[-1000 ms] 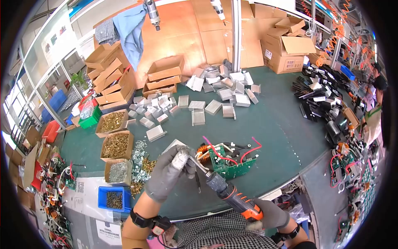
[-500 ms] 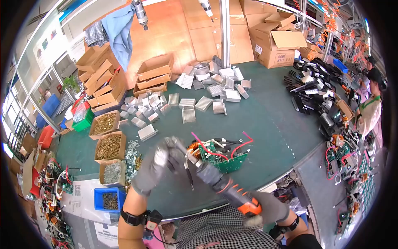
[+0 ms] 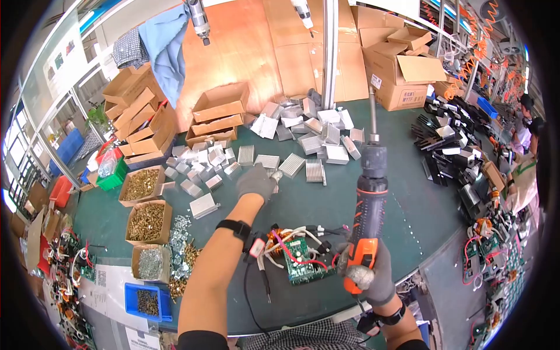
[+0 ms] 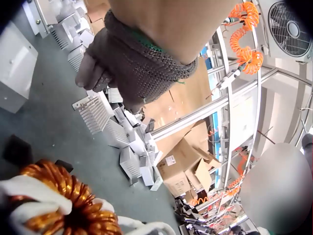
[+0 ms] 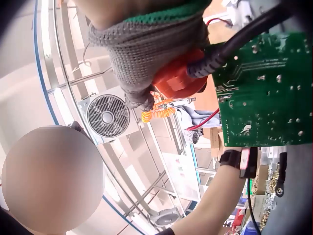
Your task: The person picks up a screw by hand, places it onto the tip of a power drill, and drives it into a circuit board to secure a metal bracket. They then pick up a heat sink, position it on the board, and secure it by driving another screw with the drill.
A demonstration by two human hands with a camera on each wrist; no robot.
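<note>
The right hand (image 3: pixel 380 277) grips a power screwdriver (image 3: pixel 371 201); the left hand (image 3: pixel 256 184), its hold unclear, is by heat sinks (image 3: pixel 315 171).

Bright overall, soft shadows; fisheye head view, a blurred oval in each wrist view.
Head: windows (image 3: pixel 17 131) blown out at left, pale sheen on orange-brown backing board (image 3: pixel 233 52), only faint shadows on green worktop (image 3: pixel 326 204); round black vignette, worktop front edge bowed, far-right people (image 3: pixel 522 175) small and soft, drill (image 3: pixel 371 204) crisp. Left wrist: dark corners, left hand (image 4: pixel 132 68) dark against bright background, highlights on close copper coil (image 4: pixel 63 181), smooth blurred oval (image 4: pixel 279 188) lower right. Right wrist: ceiling (image 5: pixel 24 88) pale and washed out, fan (image 5: pixel 107 116) grille legible, glints on circuit board (image 5: pixel 264 93) solder, similar oval lower left.
</note>
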